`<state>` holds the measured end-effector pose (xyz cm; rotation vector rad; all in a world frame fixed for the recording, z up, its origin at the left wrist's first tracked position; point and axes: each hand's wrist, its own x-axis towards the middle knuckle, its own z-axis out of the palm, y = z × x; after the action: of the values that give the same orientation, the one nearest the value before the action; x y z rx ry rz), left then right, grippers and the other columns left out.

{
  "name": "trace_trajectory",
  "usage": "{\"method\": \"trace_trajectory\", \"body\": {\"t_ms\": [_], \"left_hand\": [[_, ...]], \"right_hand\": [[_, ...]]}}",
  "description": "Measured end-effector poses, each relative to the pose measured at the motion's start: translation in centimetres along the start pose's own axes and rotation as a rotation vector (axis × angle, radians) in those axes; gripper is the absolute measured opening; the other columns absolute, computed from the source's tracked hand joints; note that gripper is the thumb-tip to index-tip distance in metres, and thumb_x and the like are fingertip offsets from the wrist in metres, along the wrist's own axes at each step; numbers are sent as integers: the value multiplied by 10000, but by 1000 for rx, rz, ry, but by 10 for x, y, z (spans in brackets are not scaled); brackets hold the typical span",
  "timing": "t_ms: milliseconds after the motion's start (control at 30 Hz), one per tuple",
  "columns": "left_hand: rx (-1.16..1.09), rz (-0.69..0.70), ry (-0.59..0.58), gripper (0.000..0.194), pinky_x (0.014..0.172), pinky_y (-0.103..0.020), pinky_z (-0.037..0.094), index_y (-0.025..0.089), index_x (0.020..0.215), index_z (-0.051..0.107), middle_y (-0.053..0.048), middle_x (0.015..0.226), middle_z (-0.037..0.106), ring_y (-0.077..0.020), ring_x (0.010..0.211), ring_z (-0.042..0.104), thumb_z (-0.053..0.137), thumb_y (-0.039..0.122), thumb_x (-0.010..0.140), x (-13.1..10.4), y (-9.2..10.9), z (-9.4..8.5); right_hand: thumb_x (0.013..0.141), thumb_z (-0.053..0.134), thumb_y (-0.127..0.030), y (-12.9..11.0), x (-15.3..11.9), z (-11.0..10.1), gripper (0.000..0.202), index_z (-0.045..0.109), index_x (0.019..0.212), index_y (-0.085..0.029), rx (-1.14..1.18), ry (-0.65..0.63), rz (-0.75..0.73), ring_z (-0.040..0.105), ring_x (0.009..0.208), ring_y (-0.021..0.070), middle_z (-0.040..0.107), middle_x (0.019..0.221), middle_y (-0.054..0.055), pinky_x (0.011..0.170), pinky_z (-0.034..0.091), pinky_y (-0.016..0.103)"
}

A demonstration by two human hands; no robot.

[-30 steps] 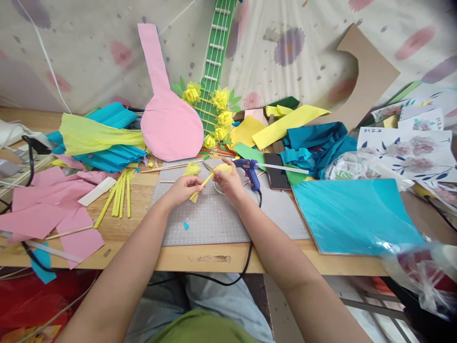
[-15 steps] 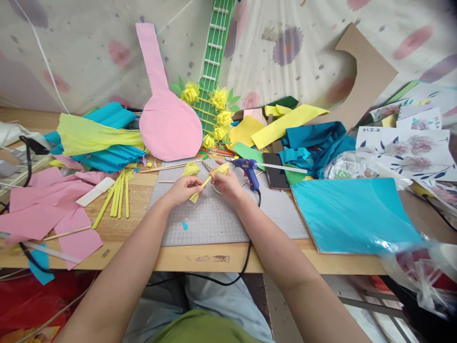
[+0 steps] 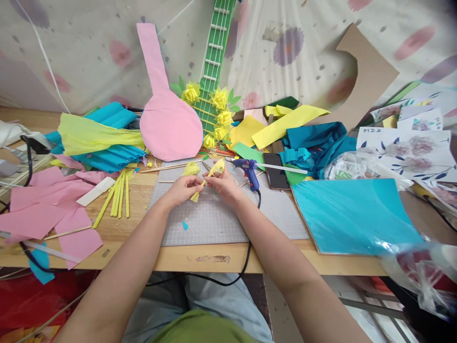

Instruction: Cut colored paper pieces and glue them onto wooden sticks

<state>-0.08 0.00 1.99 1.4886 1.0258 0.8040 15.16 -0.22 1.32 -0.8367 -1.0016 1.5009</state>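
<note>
No text can be read; dark characters [image 3: 369,130] on the white flowered paper [image 3: 405,155] are too small

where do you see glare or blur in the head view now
Head view: glare streaks on the turquoise pack; head view: clear plastic bag, lower right, looks smeared; head view: yellow paper at the right hand, small but fairly sharp.

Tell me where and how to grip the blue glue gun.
Grip the blue glue gun by its handle, probably from the near side: the handle slants toward the person, while the gun's front faces left and the white glue stick juts out to the right.
</note>
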Motion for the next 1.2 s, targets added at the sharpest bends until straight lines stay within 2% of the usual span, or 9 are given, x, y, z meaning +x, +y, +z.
{"method": "trace_trajectory", "body": {"t_ms": [67, 167, 233, 433, 700, 900, 1200], "left_hand": [[13, 16, 14, 159, 510, -232, 378, 154, 657, 604, -3, 589, 606, -114, 527, 519, 655, 261, 551, 1, -1, 1], [53, 23, 31, 172, 502, -228, 374, 147, 662, 597, 1, 583, 594, -108, 524, 507, 651, 266, 551, 2, -3, 2], [73, 16, 26, 184, 495, -225, 370, 144, 665, 588, 6, 581, 585, -105, 522, 499, 651, 276, 553, 3, -4, 2], [67, -16, 3, 217, 482, -219, 349, 139, 676, 565, 15, 572, 557, -95, 507, 473, 652, 302, 564, 1, -2, 1], [41, -42, 0, 223, 465, -211, 336, 144, 692, 559, 38, 557, 525, -67, 461, 420, 660, 292, 559, 0, -2, 2], [38, -19, 37, 250, 473, -219, 348, 144, 713, 567, 29, 573, 532, -76, 476, 434, 668, 312, 558, 0, -2, 2], [179, 71, 108, 238, 512, -231, 381, 137, 725, 596, 0, 626, 573, -100, 539, 485, 659, 312, 576, 4, -9, -1]], "right_hand": [[517, 711, -215, 6, 2, 3, 628, 317, 1005, -245, -65, 55, -45, 527, 553, 82, 562, 678, -79, 513, 418, 206], [528, 720, -250, 13, 7, 4, 575, 311, 933, -237, -148, 212, -104, 484, 470, 66, 500, 598, -111, 465, 403, 196], [542, 711, -251, 15, 9, 3, 529, 311, 889, -234, -165, 266, -127, 478, 447, 63, 472, 566, -122, 455, 407, 195], [590, 682, -266, 8, 5, 3, 454, 333, 879, -233, -76, 228, -126, 526, 472, 64, 535, 588, -109, 503, 470, 212], [652, 631, -362, 2, 6, 0, 470, 324, 980, -224, -65, 284, -135, 544, 479, 78, 584, 619, -76, 495, 483, 230], [556, 697, -256, 1, 2, -2, 586, 334, 1016, -228, -80, 247, -100, 562, 519, 87, 569, 631, -93, 541, 491, 249], [542, 627, -162, 0, 0, -1, 559, 351, 1024, -226, -75, 226, -96, 560, 539, 81, 559, 635, -104, 565, 478, 245]]}}
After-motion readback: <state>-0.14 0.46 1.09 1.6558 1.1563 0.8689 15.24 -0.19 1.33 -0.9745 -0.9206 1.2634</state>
